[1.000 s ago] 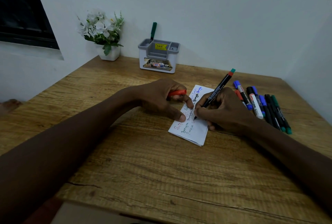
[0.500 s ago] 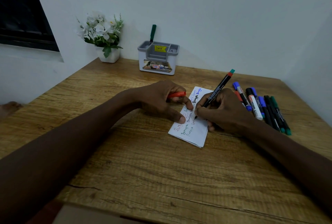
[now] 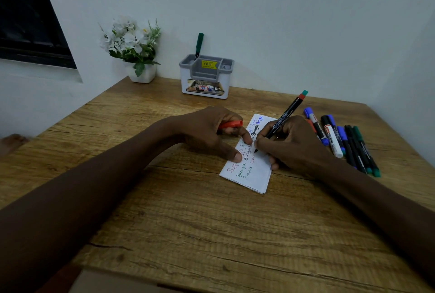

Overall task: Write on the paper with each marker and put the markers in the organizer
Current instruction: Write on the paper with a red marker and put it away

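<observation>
Wooden table [image 3: 164, 217] against a plain wall, dark window upper left. Grey-white organizer [image 3: 206, 76] at the back edge; one green marker [image 3: 199, 45] stands upright in its left rear slot, other compartments look bare. Folded white paper [image 3: 253, 170] lies mid-table with lines of red, green, blue and black handwriting. Right hand [image 3: 294, 144] is curled in a writing grip around a black marker [image 3: 282, 119] with a red and teal end, tip touching the paper. Left hand [image 3: 211, 132] pins the paper with thumb and forefinger, other fingers closed around a red cap [image 3: 231, 124]. Row of loose markers [image 3: 341, 142], blue, black, green and one white, lies just right of the right hand. White potted flowers [image 3: 131, 45] left of the organizer.
</observation>
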`<state>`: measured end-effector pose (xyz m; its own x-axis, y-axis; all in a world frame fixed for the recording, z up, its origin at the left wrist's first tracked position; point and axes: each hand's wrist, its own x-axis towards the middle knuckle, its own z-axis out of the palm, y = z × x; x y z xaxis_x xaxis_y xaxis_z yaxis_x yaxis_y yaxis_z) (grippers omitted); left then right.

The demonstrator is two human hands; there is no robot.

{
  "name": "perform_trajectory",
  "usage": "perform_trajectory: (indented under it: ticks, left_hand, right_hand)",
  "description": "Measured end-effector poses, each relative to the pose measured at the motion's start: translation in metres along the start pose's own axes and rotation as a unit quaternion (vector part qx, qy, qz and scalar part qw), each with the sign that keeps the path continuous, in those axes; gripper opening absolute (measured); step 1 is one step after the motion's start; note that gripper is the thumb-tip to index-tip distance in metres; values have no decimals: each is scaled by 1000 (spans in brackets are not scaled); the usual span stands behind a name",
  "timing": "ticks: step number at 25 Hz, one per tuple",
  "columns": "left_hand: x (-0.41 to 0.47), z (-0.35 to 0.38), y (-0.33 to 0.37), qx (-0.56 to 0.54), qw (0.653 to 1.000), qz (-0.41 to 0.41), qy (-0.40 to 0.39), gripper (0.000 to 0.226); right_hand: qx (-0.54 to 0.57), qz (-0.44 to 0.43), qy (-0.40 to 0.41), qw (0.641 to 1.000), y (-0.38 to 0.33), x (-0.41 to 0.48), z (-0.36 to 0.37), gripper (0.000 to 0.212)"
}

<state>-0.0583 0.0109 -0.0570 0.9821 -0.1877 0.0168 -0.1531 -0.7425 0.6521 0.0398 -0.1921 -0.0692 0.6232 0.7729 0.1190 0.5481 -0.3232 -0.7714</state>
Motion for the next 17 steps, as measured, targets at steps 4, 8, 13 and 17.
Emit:
perform_trajectory:
  ticks: [4,8,13,17]
  left_hand:
    - [0,0,0,5,1000,1,-2,48]
    - [0,0,0,-5,1000,1,-8,48]
    - [3,2,-8,3,1000,-4,-4,36]
    - [3,4,-12,-6,1000,-1,18,30]
  right_hand:
    - [4,1,-6,1000,-1,0,0,26]
    - [4,-4,1,1000,0,0,1,24]
    - [17,12,27,999,10,5,1,16]
    - [161,-4,76,984,10,7,-1,5]
